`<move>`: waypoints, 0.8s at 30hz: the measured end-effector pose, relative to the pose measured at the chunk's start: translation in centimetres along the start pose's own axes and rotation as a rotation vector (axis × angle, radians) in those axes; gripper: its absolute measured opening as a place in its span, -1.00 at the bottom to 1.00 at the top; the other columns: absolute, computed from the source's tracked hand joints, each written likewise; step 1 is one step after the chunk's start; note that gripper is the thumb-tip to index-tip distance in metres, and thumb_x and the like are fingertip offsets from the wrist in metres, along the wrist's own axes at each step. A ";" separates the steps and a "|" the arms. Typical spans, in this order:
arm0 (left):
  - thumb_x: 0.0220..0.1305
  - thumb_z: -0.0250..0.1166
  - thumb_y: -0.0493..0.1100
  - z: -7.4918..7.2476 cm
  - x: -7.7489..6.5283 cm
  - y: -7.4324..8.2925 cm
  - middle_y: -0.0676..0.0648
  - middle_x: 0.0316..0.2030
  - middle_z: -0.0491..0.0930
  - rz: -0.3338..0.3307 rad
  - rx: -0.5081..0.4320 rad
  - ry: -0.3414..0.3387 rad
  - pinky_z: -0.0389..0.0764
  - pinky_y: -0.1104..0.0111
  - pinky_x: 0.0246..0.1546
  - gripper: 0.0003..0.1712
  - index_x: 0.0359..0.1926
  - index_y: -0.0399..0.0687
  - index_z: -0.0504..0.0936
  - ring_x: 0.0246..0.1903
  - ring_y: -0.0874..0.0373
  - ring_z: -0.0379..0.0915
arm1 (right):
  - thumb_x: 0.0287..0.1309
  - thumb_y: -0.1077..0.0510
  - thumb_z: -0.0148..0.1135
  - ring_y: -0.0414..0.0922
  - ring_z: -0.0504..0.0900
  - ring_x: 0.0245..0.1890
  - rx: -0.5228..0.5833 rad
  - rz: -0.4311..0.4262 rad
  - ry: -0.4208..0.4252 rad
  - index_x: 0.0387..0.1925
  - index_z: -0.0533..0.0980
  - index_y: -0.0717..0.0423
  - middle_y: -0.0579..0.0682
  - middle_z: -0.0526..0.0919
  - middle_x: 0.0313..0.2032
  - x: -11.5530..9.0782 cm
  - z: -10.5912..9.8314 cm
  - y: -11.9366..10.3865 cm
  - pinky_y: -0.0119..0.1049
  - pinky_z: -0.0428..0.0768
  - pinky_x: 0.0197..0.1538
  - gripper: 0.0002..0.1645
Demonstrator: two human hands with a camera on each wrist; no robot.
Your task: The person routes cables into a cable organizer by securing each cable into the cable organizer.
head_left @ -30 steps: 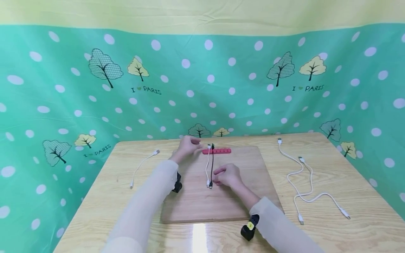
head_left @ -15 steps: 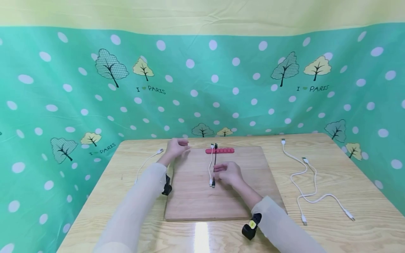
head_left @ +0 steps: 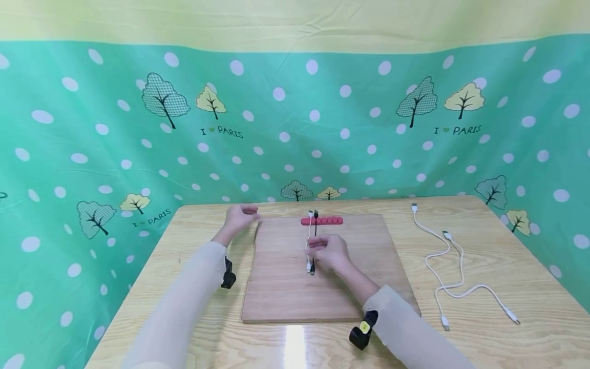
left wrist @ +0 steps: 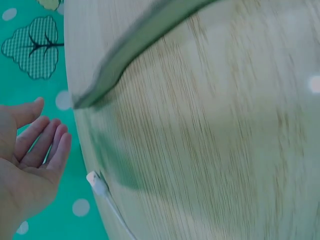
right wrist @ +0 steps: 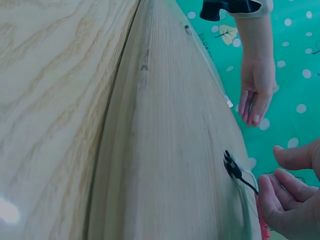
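the right hand (head_left: 329,251) has loose fingers and hides the middle of the black cord (head_left: 315,229). i can't tell if they touch. that cord and a white cord (head_left: 309,234) lie side by side on the board (head_left: 281,289), running from the red holder (head_left: 330,221) toward the person. the left hand (head_left: 238,219) holds nothing. near it, another white cord (left wrist: 108,198) is cut off by the left wrist view.

The left arm (head_left: 186,300) reaches far forward, its wrist (head_left: 222,237) bare past a pale sleeve. The left grip (head_left: 240,217), a bare hand, has loosely bent fingers, thumb apart. The right arm (head_left: 407,325), also sleeved, slants inward; the right grip (head_left: 330,250) has relaxed, curved fingers, its thumb clear of them.
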State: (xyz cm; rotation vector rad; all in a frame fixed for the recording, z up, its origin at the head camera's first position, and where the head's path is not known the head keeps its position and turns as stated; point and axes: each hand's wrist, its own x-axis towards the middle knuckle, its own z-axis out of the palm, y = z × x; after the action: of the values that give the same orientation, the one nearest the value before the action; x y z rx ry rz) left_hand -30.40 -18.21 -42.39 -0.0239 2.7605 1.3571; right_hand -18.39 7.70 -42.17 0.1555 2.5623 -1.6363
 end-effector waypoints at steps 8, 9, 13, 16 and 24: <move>0.33 0.25 -0.17 -2.0 -0.5 -1.1 -0.31 0.16 0.58 -0.030 0.010 0.017 0.57 0.11 0.24 -0.54 0.20 -0.28 0.53 0.18 -0.17 0.51 | 0.07 0.27 0.41 -0.09 0.73 -0.20 0.007 -0.015 -0.036 -0.09 0.65 0.21 0.13 0.76 -0.13 0.1 0.8 -0.4 -0.31 0.74 -0.13 -0.68; 0.33 0.25 -0.17 -2.2 -0.6 -1.2 -0.31 0.16 0.58 -0.033 0.015 0.019 0.57 0.11 0.24 -0.54 0.20 -0.27 0.53 0.18 -0.17 0.51 | 0.07 0.27 0.41 -0.09 0.73 -0.20 0.010 -0.014 -0.039 -0.09 0.65 0.20 0.12 0.76 -0.13 0.1 0.9 -0.5 -0.32 0.74 -0.13 -0.69; 0.34 0.24 -0.17 -2.9 -0.8 -1.7 -0.32 0.17 0.57 -0.031 0.045 0.034 0.57 0.10 0.25 -0.54 0.19 -0.29 0.54 0.19 -0.19 0.49 | 0.06 0.27 0.41 -0.12 0.71 -0.22 0.016 -0.016 -0.055 -0.10 0.65 0.18 0.09 0.76 -0.13 0.1 1.4 -0.7 -0.33 0.73 -0.13 -0.69; 0.34 0.23 -0.17 -3.3 -1.0 -2.1 -0.34 0.19 0.55 -0.034 0.062 0.045 0.55 0.08 0.27 -0.54 0.19 -0.31 0.53 0.20 -0.20 0.47 | 0.05 0.27 0.42 -0.12 0.71 -0.22 0.026 -0.017 -0.074 -0.09 0.64 0.18 0.10 0.76 -0.13 0.1 1.8 -0.9 -0.33 0.74 -0.14 -0.68; 0.34 0.23 -0.18 -3.9 -1.1 -3.2 -0.40 0.17 0.53 -0.054 0.121 0.052 0.53 0.03 0.27 -0.55 0.16 -0.37 0.53 0.19 -0.25 0.46 | 0.03 0.29 0.43 -0.16 0.70 -0.30 0.050 -0.027 -0.105 -0.12 0.65 0.22 0.15 0.76 -0.15 0.0 2.7 -1.1 -0.37 0.73 -0.23 -0.69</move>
State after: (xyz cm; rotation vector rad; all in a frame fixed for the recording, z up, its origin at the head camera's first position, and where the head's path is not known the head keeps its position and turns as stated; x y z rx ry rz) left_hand -29.36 -23.28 -42.47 -0.1289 2.8568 1.1918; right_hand -18.44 4.81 -42.29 0.0371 2.4585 -1.6711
